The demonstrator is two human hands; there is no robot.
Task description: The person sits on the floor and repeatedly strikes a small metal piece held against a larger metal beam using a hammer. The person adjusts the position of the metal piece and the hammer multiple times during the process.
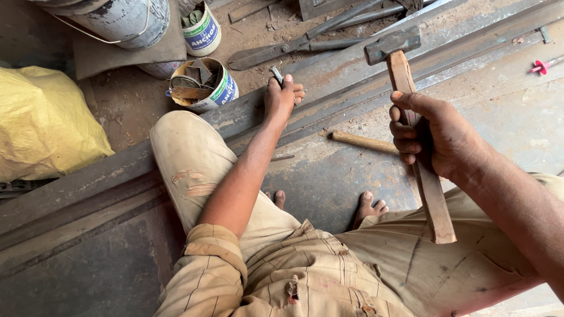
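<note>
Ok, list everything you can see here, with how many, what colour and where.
Hammer: one, grey metal head, brown wooden handle, raised at right.
Small metal tool: one, grey, upright on the long steel bar.
Steel bar: one, dark grey, diagonal across the floor.
Wooden handle: one, tan, lying on the floor near the middle.
Tins: two, white with green and blue labels, holding scrap, top left.
Bucket: one, grey-white, top left.
Sack: one, yellow, far left.
Shears: one, dark metal, top middle.
Red-handled tool: one, far right.
Left hand: holds the small metal tool.
Right hand: grips the hammer.
Bare feet: two, bottom middle.
</note>
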